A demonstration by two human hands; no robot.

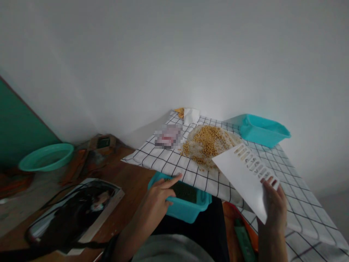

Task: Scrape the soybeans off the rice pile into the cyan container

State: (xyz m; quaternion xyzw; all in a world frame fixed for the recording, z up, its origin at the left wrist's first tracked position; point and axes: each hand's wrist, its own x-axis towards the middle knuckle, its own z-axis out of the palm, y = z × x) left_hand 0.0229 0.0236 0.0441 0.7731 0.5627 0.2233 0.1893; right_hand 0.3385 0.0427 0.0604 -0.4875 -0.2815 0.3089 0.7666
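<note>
My right hand (274, 198) grips a white flat plate (245, 182) by its slotted end. The plate is tilted over the near side of a heap of yellow beans (208, 140), which looks like soybeans on a clear plastic sheet. Over the left part of a turquoise tub (188, 211) is my left hand (159, 194), open, one finger stretched toward the table edge and the others apart near the rim. Dark green grains (185, 192) lie inside this tub, below the table edge. Whether my left fingers press on the rim is hard to see.
A checked cloth (272, 163) covers the table. On it stand another turquoise tub (264, 131) at back right, a blurred-out item (169, 136) and a white packet (191, 116). A green basin (47, 156) and a picture-printed box (79, 214) are at left.
</note>
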